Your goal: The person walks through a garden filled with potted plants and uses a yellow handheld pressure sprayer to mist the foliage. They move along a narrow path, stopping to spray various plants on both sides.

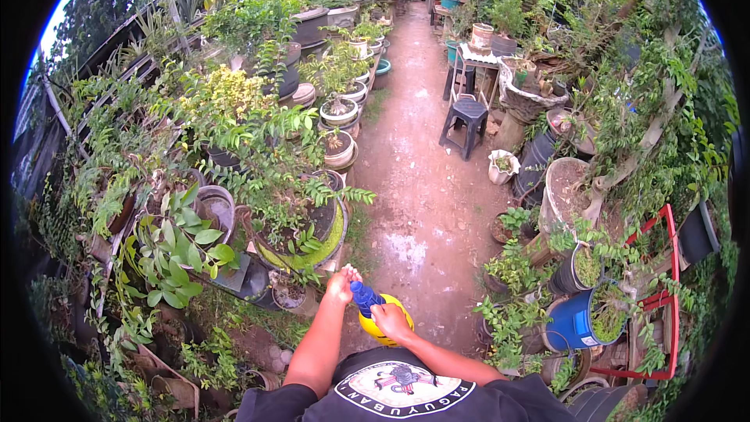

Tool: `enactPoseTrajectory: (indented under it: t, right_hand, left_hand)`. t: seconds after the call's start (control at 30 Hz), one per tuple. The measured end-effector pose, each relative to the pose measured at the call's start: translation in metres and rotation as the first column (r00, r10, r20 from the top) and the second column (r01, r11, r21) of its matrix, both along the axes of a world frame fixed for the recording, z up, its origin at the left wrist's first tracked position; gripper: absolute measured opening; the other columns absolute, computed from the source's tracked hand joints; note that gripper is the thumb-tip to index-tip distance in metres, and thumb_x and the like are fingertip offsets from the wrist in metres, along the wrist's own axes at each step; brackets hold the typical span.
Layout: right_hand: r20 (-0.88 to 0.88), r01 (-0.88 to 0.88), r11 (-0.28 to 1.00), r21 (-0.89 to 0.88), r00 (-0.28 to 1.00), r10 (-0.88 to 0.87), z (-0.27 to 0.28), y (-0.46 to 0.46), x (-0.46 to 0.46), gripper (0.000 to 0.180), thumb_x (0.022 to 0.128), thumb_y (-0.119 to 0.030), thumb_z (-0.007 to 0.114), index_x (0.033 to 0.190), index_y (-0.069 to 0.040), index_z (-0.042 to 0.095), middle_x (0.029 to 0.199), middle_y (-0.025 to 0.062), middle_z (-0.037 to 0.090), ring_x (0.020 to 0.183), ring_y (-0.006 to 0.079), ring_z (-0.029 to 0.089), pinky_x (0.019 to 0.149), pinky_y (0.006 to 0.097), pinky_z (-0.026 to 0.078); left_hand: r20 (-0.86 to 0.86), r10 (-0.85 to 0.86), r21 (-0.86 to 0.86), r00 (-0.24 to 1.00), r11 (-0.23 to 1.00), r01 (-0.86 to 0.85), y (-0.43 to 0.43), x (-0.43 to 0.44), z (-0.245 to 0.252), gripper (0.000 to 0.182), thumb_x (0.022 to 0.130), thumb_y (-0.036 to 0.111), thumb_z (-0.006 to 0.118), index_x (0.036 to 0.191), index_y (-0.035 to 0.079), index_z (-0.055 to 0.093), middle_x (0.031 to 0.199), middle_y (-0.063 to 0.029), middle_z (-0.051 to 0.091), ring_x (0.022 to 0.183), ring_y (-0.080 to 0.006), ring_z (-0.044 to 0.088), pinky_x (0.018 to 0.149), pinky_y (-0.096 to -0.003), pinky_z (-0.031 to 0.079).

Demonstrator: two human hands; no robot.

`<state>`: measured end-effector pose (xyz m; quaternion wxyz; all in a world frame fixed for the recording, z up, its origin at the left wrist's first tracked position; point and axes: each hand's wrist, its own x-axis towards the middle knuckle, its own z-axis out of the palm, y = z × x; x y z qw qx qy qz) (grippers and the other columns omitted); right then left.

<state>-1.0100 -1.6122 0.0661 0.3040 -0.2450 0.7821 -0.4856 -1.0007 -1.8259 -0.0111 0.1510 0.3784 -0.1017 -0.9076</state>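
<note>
My right hand [391, 322] is wrapped around the upper part of a pump spray bottle with a blue head [365, 298] and a yellow tank [375, 331]. The bottle is in front of my torso, its blue head tilted to the left. Just left of that head is my left hand [343, 283], its fingertips raised; whether it touches the nozzle or holds anything cannot be made out. Beyond my left hand stands a large round bonsai pot [344, 228] with green growth inside its rim. A smaller pot [296, 299] sits by my left wrist.
A dirt path [419, 205] runs ahead between rows of potted plants. On its right are a dark plastic stool [469, 111], a scalloped white pot [503, 166], a blue bucket [571, 321] and a red metal frame [675, 293]. Leafy branches [357, 194] reach over the path's left edge.
</note>
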Motion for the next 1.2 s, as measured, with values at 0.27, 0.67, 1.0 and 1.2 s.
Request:
enactPoseTrajectory:
  t: [0.27, 0.67, 1.0, 1.2]
  right_hand:
    - [0.08, 0.034, 0.999, -0.01, 0.996, -0.033, 0.022, -0.01, 0.001, 0.042, 0.091, -0.035, 0.048, 0.063, -0.005, 0.058, 0.054, 0.004, 0.055, 0.051, 0.0166, 0.054, 0.053, 0.0353, 0.041]
    - [0.088, 0.063, 0.997, -0.037, 0.994, -0.06, -0.005, -0.049, 0.018, 0.041, 0.093, -0.033, 0.049, 0.064, -0.005, 0.058, 0.055, 0.0016, 0.054, 0.051, 0.0134, 0.052, 0.052, 0.0317, 0.04]
    - [0.138, 0.088, 0.996, -0.025, 0.987, -0.084, -0.018, -0.066, 0.026, 0.045, 0.09, -0.039, 0.047, 0.068, -0.004, 0.063, 0.059, 0.01, 0.061, 0.058, 0.0249, 0.061, 0.061, 0.0391, 0.046]
    - [0.139, 0.083, 0.995, -0.054, 0.987, -0.075, -0.01, -0.065, 0.028, 0.04, 0.093, -0.033, 0.048, 0.066, -0.006, 0.059, 0.055, 0.003, 0.054, 0.05, 0.0148, 0.052, 0.052, 0.0323, 0.04]
  left_hand:
    - [0.31, -0.079, -0.19, 0.947, 0.971, 0.143, -0.017, -0.007, 0.001, 0.025, 0.102, 0.028, 0.043, 0.109, 0.005, 0.053, 0.097, -0.0122, 0.064, 0.082, -0.0225, 0.062, 0.075, -0.037, 0.054]
    - [0.201, -0.275, -0.387, 0.94, 0.86, 0.334, 0.018, 0.034, 0.059, 0.043, 0.103, 0.039, 0.036, 0.118, 0.003, 0.052, 0.107, -0.0186, 0.068, 0.088, -0.0279, 0.065, 0.083, -0.0429, 0.053]
    - [0.27, -0.252, -0.553, 0.929, 0.749, 0.364, 0.013, 0.045, 0.052, 0.03, 0.098, 0.029, 0.042, 0.109, 0.005, 0.056, 0.105, -0.0163, 0.069, 0.078, -0.0228, 0.066, 0.075, -0.037, 0.054]
    - [0.308, -0.239, -0.566, 0.921, 0.732, 0.379, 0.014, 0.049, 0.053, 0.037, 0.099, 0.029, 0.036, 0.104, 0.003, 0.062, 0.101, -0.0137, 0.069, 0.082, -0.022, 0.067, 0.079, -0.0362, 0.053]
